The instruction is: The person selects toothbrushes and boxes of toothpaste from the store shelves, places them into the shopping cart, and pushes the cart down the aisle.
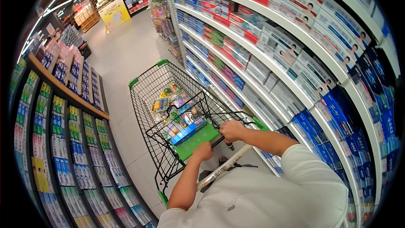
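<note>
And here's the cart [133, 82], filling the middle of my feed, directly ahead of the person's body between two walls of stock. Both grips are closed on its near end: left hand [203, 152] curled at the edge of the green panel [200, 142], right hand [232, 131] clenched by that panel's other corner, though I can't tell exactly what bar each fist wraps. Forearms cross over a white bar [223, 166] with lettering. Now the key line: the cart's long axis runs away from the fists, up the aisle floor [122, 42]. Blue box [188, 131] just beyond the panel, bright packets [168, 101] deeper in the basket. Right hand's nearer the toothpaste shelves [280, 40]; left hand's nearer the low rack [63, 143] opposite.
</note>
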`<state>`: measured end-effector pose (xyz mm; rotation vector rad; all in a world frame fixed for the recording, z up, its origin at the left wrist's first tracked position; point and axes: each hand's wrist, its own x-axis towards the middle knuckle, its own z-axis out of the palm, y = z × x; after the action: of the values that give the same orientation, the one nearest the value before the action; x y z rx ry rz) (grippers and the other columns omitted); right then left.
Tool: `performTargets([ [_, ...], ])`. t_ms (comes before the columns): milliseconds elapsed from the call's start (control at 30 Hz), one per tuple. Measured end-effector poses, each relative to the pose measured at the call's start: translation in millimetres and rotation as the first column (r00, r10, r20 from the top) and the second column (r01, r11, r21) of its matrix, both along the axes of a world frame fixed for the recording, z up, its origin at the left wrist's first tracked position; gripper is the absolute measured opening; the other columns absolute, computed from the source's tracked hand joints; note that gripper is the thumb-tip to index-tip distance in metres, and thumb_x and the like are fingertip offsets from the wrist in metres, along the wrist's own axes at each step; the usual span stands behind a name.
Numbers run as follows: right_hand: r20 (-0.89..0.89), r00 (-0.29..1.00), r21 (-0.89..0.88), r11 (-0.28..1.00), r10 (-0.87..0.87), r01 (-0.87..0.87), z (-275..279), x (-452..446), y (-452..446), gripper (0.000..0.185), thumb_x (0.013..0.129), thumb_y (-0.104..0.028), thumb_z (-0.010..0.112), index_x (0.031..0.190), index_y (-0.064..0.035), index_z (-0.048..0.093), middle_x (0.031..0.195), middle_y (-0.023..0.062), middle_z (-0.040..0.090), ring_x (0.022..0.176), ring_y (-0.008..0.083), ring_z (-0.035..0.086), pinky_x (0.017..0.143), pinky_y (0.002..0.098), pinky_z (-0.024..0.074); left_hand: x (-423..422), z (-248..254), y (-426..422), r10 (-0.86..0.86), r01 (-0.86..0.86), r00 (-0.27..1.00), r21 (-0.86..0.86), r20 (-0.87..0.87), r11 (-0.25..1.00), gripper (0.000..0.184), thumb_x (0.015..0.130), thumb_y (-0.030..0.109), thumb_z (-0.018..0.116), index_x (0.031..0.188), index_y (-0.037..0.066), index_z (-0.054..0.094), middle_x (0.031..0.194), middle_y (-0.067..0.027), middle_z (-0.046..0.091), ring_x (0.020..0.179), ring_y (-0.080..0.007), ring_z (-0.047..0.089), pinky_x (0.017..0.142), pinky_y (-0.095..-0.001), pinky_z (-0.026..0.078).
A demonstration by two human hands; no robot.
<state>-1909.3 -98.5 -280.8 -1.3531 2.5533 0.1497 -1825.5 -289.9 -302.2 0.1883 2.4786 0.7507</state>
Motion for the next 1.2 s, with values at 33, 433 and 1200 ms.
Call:
performTargets([
  [33, 0.000, 1.000, 0.004, 1.000, 0.002, -0.002, 0, -9, -5, 0.032, 0.068, -0.034, 0.066, 0.087, -0.0075, 0.069, 0.094, 0.0076, 0.065, 0.092, 0.0253, 0.064, 0.070, 0.0390, 0.0533, -7, -1, -5, 0.009, -0.009, 1.000, -0.017, -0.009, 1.000, 0.025, 0.077, 0.017, 0.059, 0.093, 0.002, 0.068, 0.095, -0.0231, 0.066, 0.091, -0.0392, 0.063, 0.079, -0.0452, 0.051],
  [433, -0.059, 0.997, -0.035, 0.998, 0.051, -0.053, -3, -93, -85, 0.033, 0.066, -0.035, 0.066, 0.085, -0.0083, 0.066, 0.088, 0.0060, 0.063, 0.088, 0.0240, 0.063, 0.066, 0.0385, 0.0531, -87, -3, -86, 0.017, -0.016, 1.000, 0.025, -0.027, 1.000, 0.024, 0.079, 0.018, 0.062, 0.092, -0.002, 0.066, 0.090, -0.0264, 0.064, 0.088, -0.0409, 0.062, 0.076, -0.0451, 0.049],
  [1200, -0.032, 0.999, 0.025, 1.000, 0.001, 0.000, 16, -260, -239, 0.032, 0.068, -0.033, 0.066, 0.087, -0.0074, 0.069, 0.094, 0.0083, 0.066, 0.091, 0.0247, 0.065, 0.072, 0.0373, 0.0539, -264, -2, -238, -0.014, 0.017, 0.998, 0.034, -0.061, 0.999, 0.025, 0.076, 0.017, 0.058, 0.091, 0.001, 0.068, 0.093, -0.0243, 0.066, 0.088, -0.0395, 0.064, 0.079, -0.0448, 0.051],
])
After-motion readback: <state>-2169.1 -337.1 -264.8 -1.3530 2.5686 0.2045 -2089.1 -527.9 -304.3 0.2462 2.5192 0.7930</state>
